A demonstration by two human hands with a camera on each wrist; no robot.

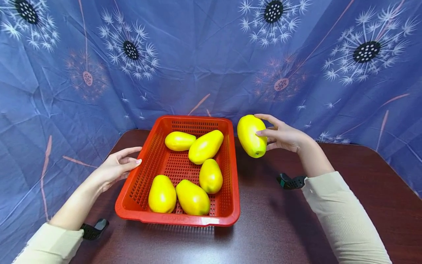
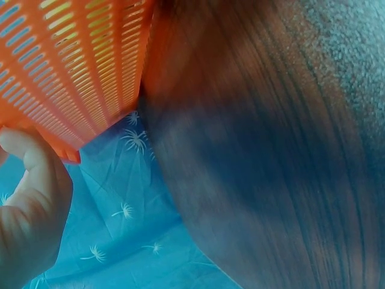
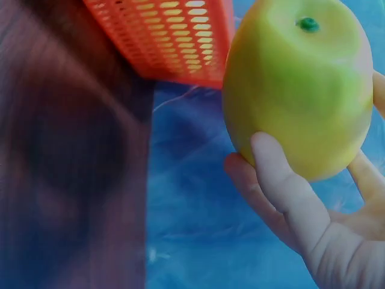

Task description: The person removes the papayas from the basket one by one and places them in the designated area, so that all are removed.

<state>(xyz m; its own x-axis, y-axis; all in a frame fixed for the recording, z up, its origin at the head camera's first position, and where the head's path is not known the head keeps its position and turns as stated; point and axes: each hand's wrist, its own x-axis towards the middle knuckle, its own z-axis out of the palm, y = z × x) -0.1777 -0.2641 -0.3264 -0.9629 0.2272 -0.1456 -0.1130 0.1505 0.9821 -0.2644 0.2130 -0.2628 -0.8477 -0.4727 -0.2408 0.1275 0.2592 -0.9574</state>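
Observation:
A yellow papaya point(image 1: 251, 135) with a greenish end is held up beside the basket's right rim. My right hand point(image 1: 280, 135) grips it from the right, thumb on the near side and fingers around the back. In the right wrist view the papaya point(image 3: 301, 90) shows its green stem spot. My left hand point(image 1: 115, 167) holds the left rim of a red plastic basket point(image 1: 235, 183), thumb and index finger at the edge. Inside the basket lie several papayas point(image 1: 206, 146), two at the back, one at the right and two in front.
The basket stands on a dark brown wooden table point(image 1: 263, 227). Behind it hangs a blue curtain point(image 1: 197, 55) with dandelion prints. Black wrist devices point(image 1: 95, 230) sit at both cuffs.

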